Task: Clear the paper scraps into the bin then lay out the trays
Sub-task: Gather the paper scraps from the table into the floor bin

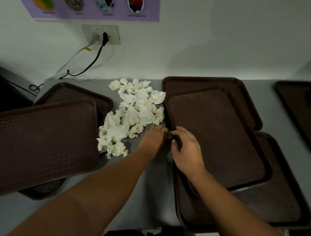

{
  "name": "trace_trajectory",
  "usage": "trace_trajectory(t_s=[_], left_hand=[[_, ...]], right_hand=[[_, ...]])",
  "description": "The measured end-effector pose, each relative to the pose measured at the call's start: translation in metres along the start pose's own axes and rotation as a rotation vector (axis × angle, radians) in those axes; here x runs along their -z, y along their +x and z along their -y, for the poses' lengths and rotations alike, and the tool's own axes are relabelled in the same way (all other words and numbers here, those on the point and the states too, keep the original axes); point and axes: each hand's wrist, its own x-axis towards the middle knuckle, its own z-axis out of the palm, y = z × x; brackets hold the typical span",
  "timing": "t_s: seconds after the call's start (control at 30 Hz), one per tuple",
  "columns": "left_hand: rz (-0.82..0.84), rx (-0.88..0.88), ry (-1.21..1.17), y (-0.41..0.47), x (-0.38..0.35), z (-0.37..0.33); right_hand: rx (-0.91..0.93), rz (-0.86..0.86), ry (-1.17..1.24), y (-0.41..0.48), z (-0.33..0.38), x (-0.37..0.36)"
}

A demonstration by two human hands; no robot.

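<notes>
Paper scraps [133, 115], white and crumpled, lie in one loose pile on the grey table [148, 189], and none of them is in a hand.

Just right of the pile there is a stack of brown trays. The top tray [221, 138] almost touches the scraps with its left rim. It lies over a back tray [245, 91] and a front tray [281, 198].

At the near right edge of the pile both hands meet at the left rim of the top tray. The right hand [185, 149] has its thumb and fingers curled and pinches this rim. The left hand [154, 137] reaches the same place with bent fingers. Its fingertips are hidden, so I cannot tell if it grips the rim or only touches it.

Left of the pile a large left tray [39, 139] lies tilted over another tray [77, 93]. Its right edge touches the scraps. Far right of the pile one more tray [294, 106] is at the picture's edge.

Behind the pile, on the wall, a black cable [95, 60] is plugged into a socket [113, 35], under a purple poster [93, 15].
</notes>
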Motion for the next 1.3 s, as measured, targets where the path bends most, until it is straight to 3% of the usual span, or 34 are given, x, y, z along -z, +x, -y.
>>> trace_trajectory(t_s=[0.23,0.37,0.47,0.6,0.7,0.9,1.1,1.2,1.3], left_hand=[[-0.036,-0.017,-0.053,-0.013,0.006,0.010],[-0.125,0.103,-0.128,-0.021,0.018,0.027],[-0.328,0.215,-0.246,-0.028,0.043,0.034],[-0.429,0.451,-0.422,-0.041,0.080,0.043],[-0.520,0.479,-0.464,-0.051,0.100,0.055],[-0.513,0.496,-0.559,-0.067,0.114,0.077],[-0.522,0.518,-0.521,-0.074,0.120,0.078],[-0.521,0.514,-0.519,-0.075,0.121,0.075],[-0.512,0.508,-0.491,-0.076,0.120,0.073]], right_hand=[[0.014,0.000,0.006,0.009,0.009,-0.015],[0.041,-0.004,0.020,0.016,0.020,-0.025],[0.068,0.004,0.015,0.024,0.028,-0.035],[0.090,0.014,0.023,0.041,0.038,-0.049],[0.107,0.040,0.039,0.057,0.046,-0.062],[0.132,0.115,-0.148,0.097,0.054,-0.086],[0.004,0.185,-0.424,0.125,0.044,-0.101],[0.024,0.193,-0.543,0.127,0.042,-0.103],[0.057,0.141,-0.497,0.125,0.043,-0.102]])
